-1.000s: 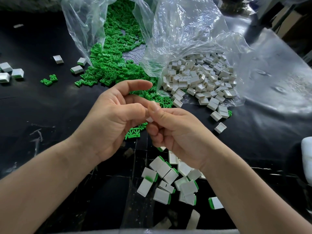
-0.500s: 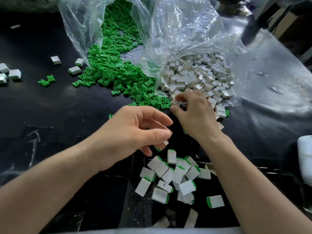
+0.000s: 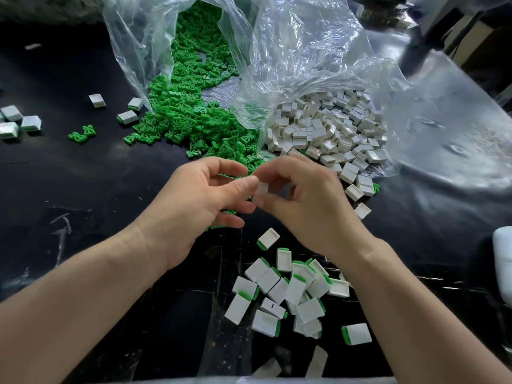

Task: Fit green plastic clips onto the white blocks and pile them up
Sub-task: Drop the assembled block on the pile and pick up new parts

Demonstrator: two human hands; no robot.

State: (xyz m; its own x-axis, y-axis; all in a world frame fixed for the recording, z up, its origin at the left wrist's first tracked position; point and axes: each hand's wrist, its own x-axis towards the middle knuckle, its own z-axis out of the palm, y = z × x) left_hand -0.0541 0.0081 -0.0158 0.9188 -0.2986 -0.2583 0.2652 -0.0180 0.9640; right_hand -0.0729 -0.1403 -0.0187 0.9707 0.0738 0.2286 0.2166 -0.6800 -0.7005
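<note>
Both hands meet dead centre over the black table (image 3: 83, 189), with one white block (image 3: 261, 188) between them. The right hand (image 3: 302, 206) has it pinched in curled fingertips, so that's clearly the nearer one. The left hand (image 3: 199, 195) has its thumb up against the block's 9 o'clock side. Its other fingers are curled, but I can't tell if there's a clip tucked in there or if it's gripping anything. The block is blurry; its long axis looks roughly 12-to-6, no promises. I'd guess the next move depends on the green clips (image 3: 194, 117), heaped at 11 o'clock right past the left fingers. The loose white blocks (image 3: 327, 131) sit at 1 o'clock. Each heap spills from its own clear bag (image 3: 304, 51), so two bags, and both heaps are way too many to count. The finished pile (image 3: 288, 289) is at 6 o'clock, about twenty clipped pieces, with one stray (image 3: 356, 333) at 5. Out at 10 o'clock there are two lone clips (image 3: 81, 134) and six scattered blocks (image 3: 97, 100).
</note>
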